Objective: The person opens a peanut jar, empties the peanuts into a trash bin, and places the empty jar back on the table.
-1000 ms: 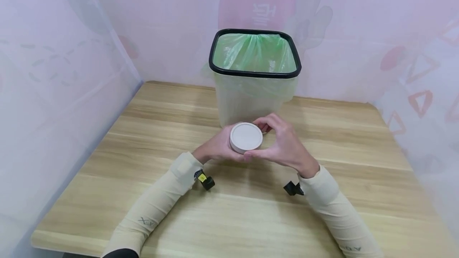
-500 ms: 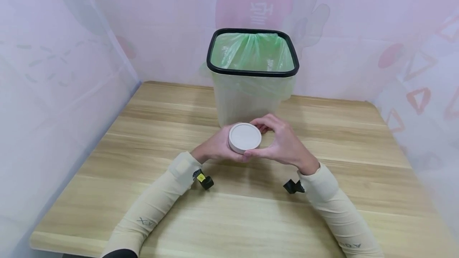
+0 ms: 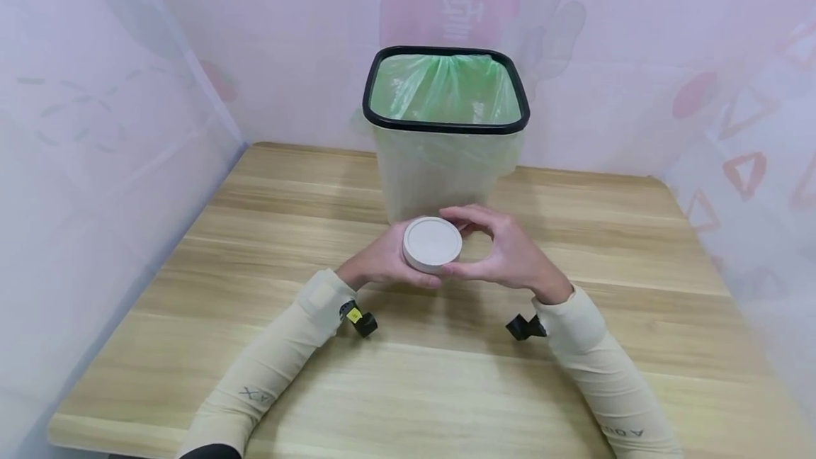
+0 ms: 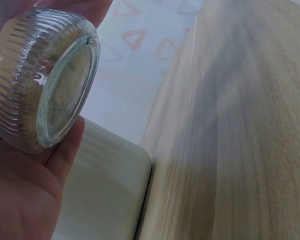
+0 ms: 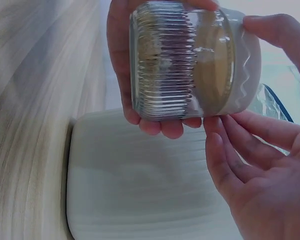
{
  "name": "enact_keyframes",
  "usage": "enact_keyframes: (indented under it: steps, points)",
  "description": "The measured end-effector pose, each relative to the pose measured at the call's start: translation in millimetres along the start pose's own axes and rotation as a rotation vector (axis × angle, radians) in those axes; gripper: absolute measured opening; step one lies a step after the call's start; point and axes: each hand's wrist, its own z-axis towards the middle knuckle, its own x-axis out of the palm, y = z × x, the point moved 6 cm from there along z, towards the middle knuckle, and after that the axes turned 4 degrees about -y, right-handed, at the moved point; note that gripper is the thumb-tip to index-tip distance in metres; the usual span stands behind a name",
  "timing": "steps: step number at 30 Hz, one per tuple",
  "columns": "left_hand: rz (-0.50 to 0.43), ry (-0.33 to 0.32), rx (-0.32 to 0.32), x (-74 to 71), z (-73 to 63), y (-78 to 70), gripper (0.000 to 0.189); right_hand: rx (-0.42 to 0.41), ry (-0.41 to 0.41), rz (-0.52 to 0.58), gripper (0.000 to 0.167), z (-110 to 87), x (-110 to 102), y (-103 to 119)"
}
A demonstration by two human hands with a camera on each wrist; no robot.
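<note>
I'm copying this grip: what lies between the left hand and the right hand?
A jar, its lid on, as the right wrist view shows: the left hand grips its glass body; the right hand touches the lid.

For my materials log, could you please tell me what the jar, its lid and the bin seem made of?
Jar: clear, ribbed and glossy, probably glass, given its sharp highlights. Lid: matte off-white, perhaps plastic, showing no metallic shine. Bin: satin, likely plastic, given its smooth, rounded form.
</note>
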Motion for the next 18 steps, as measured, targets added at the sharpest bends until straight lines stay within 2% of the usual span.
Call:
enact_keyframes:
  steps: [5,8,13,18]
  points:
    - [0.001,-0.012,0.006,0.0,0.4,-0.2,0.088,0.017,0.047,0.022,0.075,-0.2,-1.1,0.9]
    - [0.006,-0.034,-0.008,-1.5,0.0,0.0,0.088,0.035,0.042,-0.013,0.08,0.1,-1.9,3.1]
    - [0.028,-0.07,-0.032,-4.3,-1.1,1.4,0.088,0.048,-0.043,-0.146,0.08,-0.7,-2.6,7.8]
    - [0.044,-0.069,-0.041,-4.1,-0.4,2.0,0.086,0.008,-0.138,-0.269,0.074,-1.4,-1.0,14.9]
